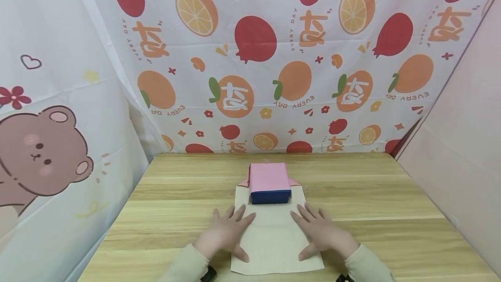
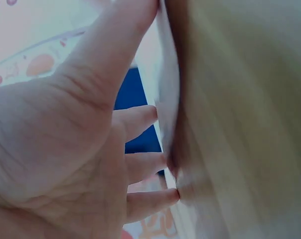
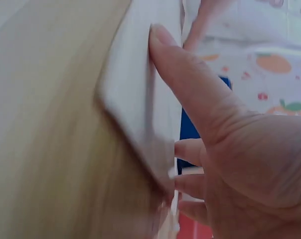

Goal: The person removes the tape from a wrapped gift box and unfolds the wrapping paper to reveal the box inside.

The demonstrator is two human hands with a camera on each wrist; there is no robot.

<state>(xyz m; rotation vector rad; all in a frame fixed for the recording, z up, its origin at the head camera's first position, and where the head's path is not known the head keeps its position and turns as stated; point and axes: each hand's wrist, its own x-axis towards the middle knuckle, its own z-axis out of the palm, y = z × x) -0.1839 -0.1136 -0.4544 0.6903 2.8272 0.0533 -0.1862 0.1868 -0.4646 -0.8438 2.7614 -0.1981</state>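
A cream sheet of paper (image 1: 275, 243) lies lengthwise on the wooden table. On its far end sits a small box with a dark blue front side (image 1: 271, 197) and a pink top (image 1: 268, 176); pink paper corners stick out on both sides behind it. My left hand (image 1: 227, 235) rests with spread fingers along the sheet's left edge, thumb on the paper. Mirroring it, my right hand (image 1: 325, 232) lies spread at the right edge, its thumb also touching the sheet. In both wrist views the paper edge (image 3: 133, 74) lifts slightly off the table.
The wooden table (image 1: 176, 195) ends at a fruit-print curtain (image 1: 256, 68) behind the box. A white curtain with a bear print (image 1: 43, 151) hangs at the left, and a plain pale curtain (image 1: 462, 134) at the right.
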